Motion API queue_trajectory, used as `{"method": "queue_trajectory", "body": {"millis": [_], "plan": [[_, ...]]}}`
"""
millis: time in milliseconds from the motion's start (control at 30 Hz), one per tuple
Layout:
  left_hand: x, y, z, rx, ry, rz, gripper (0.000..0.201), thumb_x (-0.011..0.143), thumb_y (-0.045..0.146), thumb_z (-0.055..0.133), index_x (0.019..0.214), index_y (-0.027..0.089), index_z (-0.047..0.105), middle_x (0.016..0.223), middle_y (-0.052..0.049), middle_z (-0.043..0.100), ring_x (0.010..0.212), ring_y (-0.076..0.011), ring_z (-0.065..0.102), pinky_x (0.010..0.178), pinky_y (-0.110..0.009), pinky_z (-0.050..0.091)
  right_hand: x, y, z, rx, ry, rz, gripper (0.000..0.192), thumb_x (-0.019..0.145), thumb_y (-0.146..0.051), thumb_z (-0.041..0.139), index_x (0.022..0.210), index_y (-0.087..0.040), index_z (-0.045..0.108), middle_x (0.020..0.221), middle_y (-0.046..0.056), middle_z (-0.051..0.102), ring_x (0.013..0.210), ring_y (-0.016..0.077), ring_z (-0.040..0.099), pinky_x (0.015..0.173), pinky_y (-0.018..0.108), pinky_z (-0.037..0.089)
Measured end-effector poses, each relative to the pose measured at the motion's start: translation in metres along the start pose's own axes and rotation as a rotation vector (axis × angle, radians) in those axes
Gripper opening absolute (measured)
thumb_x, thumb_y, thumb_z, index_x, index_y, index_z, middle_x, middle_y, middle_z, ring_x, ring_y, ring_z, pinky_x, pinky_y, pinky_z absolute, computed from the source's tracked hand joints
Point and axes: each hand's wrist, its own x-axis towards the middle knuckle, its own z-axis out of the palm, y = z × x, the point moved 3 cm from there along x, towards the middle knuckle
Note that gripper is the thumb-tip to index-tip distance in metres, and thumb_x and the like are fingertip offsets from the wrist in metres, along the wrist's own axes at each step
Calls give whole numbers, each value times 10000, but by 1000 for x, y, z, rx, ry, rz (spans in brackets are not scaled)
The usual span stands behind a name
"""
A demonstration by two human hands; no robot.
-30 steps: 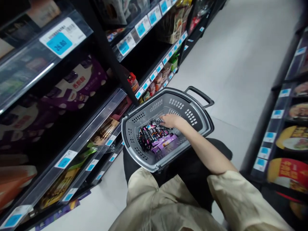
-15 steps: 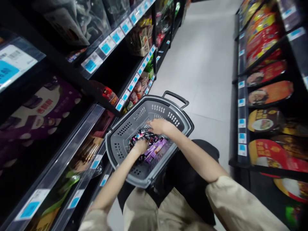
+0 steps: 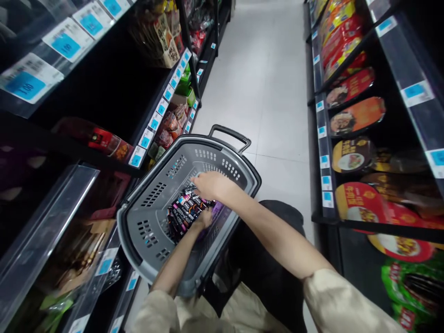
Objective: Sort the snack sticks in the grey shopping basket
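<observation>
Grey perforated basket (image 3: 145, 222) with black rim, black-and-pink snack packets (image 3: 183, 210) showing beneath the fingers, purple pack (image 3: 218, 209) peeking beside them, beige sleeves (image 3: 347, 300)

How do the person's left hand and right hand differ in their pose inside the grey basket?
The right hand lies on top of the pile of small dark candy bars, fingers spread towards the far wall of the grey plastic shopping basket. The left hand sits lower and nearer, beside the pile, partly hidden under the right forearm. Both are inside the basket, touching the goods.
</observation>
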Motion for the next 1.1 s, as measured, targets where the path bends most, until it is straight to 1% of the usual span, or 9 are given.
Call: {"method": "queue_trajectory", "body": {"millis": [167,300,400,500,667,833,967,1033,1100], "plan": [[-14,-20,-35,-130,27,-37,301,672,76,667,963,153,651,793,-35,667,767,-225,636,753,-324,505,6,-1,0,-3,-24,24,397,1012,-305,571,1340,-89,627,1174,241,732,1142,371,707,861,409,568],[-34,-26,-91,-279,187,-24,248,743,139,660,989,153,634,738,7,619,700,-165,580,698,-272,467,6,-2,1,-23,-80,40,416,1022,-323,542,1365,-95,603,1170,235,733,1138,368,708,865,403,557],[-58,-23,-137,-647,386,21,310,746,233,730,1026,152,627,758,6,642,673,-151,593,647,-249,461,9,1,3,-39,-57,67,434,1025,-310,521,1397,-93,571,1193,236,726,1141,356,707,876,388,547],[-84,-15,-164,-1036,504,103,466,668,271,841,1056,162,608,783,0,687,675,-157,650,663,-260,507,14,3,9,-69,-41,111,493,1030,-365,514,1406,-48,540,1175,263,720,1135,366,705,875,388,538],[-108,-7,-178,-1410,634,204,569,578,309,947,996,167,589,761,-5,709,658,-160,688,703,-297,572,26,-8,22,-33,-75,26,579,992,-457,596,1392,-50,496,1151,241,724,1087,346,715,853,351,518],[-116,-3,-185,-1535,741,284,547,577,334,964,960,155,617,808,-39,739,697,-172,710,719,-306,587,32,-24,18,43,53,-86,359,978,-231,568,1316,-127,503,1149,160,729,1099,297,699,892,297,474],[-119,-9,-187,-1574,860,269,550,597,342,955,1011,163,640,956,-68,765,817,-193,731,801,-336,590,26,-26,11,-2,94,116,339,996,-227,484,1315,-111,488,1075,182,740,1025,321,723,823,325,485],[-119,-13,-186,-1575,906,243,559,581,344,962,1002,162,642,946,-65,762,800,-187,722,785,-331,583,21,-23,11,-82,63,245,375,1006,-282,493,1331,-96,492,1094,224,731,1015,351,729,792,351,498],[-119,-15,-185,-1569,927,222,564,572,367,966,979,151,641,905,-57,751,758,-179,707,746,-322,576,19,-21,14,-132,-6,293,370,1017,-361,507,1281,-107,558,1121,240,727,1039,367,729,795,363,510]]}}
